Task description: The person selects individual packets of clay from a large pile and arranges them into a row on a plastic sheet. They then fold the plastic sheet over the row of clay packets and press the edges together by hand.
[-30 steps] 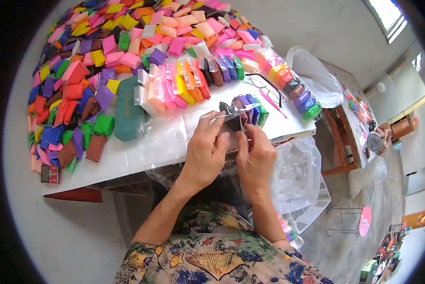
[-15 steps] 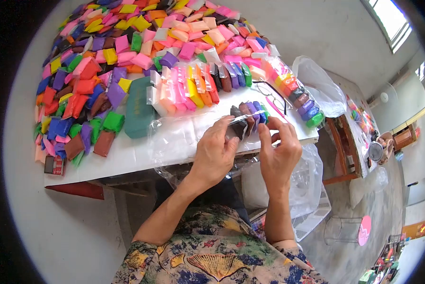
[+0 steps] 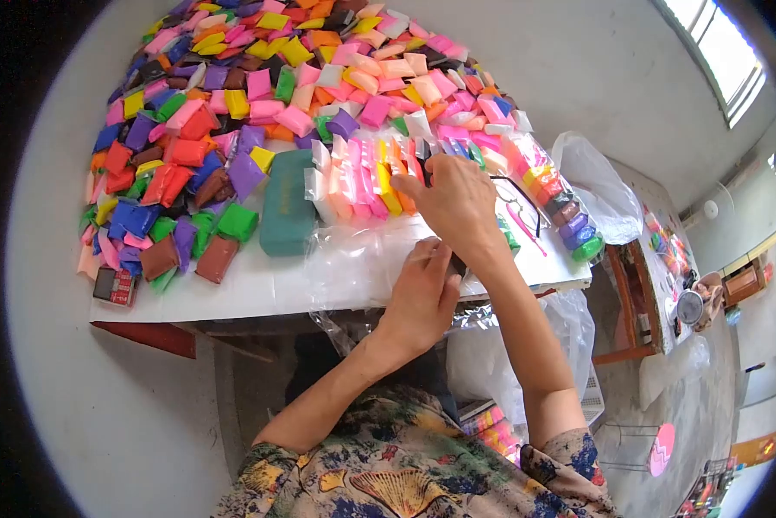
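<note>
My left hand [image 3: 418, 298] is closed at the near edge of the table, beside a clear plastic bag [image 3: 345, 259]. Dark packets [image 3: 459, 264] show just past its fingertips, mostly hidden by my right arm. A green packet [image 3: 509, 235] lies to the right of that arm. Over the right part of a row of wrapped coloured packets [image 3: 366, 177] is my right hand [image 3: 457, 203], its thumb apart from the bent fingers. The thumb lies by the orange and red packets; the other fingertips are partly hidden. I cannot see a packet lifted by this hand.
A big heap of coloured packets [image 3: 258, 86] covers the back and left. A green case [image 3: 286, 203] stands left of the row. Eyeglasses [image 3: 526, 203] and a filled clear bag of packets [image 3: 569, 211] lie to the right. A small red-and-black device [image 3: 116, 287] sits at the left corner.
My right hand has left the bag and moved up and left onto the row of packets. My left hand stays near the bag. The whole view has shifted slightly.
</note>
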`<state>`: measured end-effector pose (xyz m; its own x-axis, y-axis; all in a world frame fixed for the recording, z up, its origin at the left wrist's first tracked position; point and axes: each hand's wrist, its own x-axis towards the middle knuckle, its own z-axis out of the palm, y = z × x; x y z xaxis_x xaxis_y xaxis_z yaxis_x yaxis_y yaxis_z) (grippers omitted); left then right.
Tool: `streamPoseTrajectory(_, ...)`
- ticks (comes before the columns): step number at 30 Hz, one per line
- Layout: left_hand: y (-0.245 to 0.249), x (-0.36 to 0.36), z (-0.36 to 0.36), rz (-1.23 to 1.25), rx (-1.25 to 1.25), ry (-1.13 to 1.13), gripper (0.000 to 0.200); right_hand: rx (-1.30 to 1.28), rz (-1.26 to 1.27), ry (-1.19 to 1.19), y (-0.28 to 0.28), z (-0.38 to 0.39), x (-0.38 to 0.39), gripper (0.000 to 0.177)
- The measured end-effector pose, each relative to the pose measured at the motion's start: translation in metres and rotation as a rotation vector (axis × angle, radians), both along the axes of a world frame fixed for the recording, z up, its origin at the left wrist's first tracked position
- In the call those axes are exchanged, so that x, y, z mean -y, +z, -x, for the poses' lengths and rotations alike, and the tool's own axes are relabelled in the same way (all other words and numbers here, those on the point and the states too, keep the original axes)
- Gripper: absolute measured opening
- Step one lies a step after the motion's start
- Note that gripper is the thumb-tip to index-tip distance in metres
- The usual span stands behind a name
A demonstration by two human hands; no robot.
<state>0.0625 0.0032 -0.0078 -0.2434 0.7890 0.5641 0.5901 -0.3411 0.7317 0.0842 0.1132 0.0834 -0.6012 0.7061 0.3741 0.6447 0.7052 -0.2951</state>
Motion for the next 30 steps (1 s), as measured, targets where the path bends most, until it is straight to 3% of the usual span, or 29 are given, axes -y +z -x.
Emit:
streamPoseTrajectory(4, 0.005, 0.004, -0.004, 0.022, -0.032, 0.033, 0.044, 0.076, 0.079, -0.025, 0.002, 0.008, -0.008, 0.042)
streamPoseTrajectory(11, 0.014, 0.007, -0.013, 0.086, -0.183, 0.160, 0.036, 0.169, -0.080, -0.061, -0.013, 0.023, -0.013, 0.029)
streamPoseTrajectory(16, 0.017, 0.012, -0.004, 0.194, -0.268, 0.136, 0.042, 0.180, -0.123, -0.096, -0.008, 0.019, -0.011, 0.029)
streamPoseTrajectory(20, 0.005, 0.013, 0.003, 0.108, -0.244, 0.097, 0.054, -0.112, -0.145, -0.221, 0.027, -0.024, 0.016, 0.036)
streamPoseTrajectory(21, 0.015, 0.019, 0.005, 0.171, -0.181, 0.052, 0.062, -0.344, -0.273, -0.152, 0.022, -0.042, 0.017, 0.034)
streamPoseTrajectory(23, 0.015, 0.021, 0.008, 0.146, -0.105, 0.027, 0.063, -0.659, -0.204, -0.020, 0.028, -0.073, 0.044, 0.023)
streamPoseTrajectory(26, 0.009, 0.022, 0.010, 0.084, -0.031, 0.002, 0.065, -0.678, 0.074, -0.104, 0.013, -0.103, 0.090, 0.026)
streamPoseTrajectory(28, 0.007, 0.021, 0.011, 0.013, -0.031, 0.001, 0.065, -0.753, 0.301, -0.040, -0.014, -0.107, 0.106, 0.027)
streamPoseTrajectory(30, 0.015, 0.030, 0.010, 0.040, 0.041, 0.014, 0.060, -0.779, 0.351, -0.035, -0.037, -0.102, 0.112, 0.029)
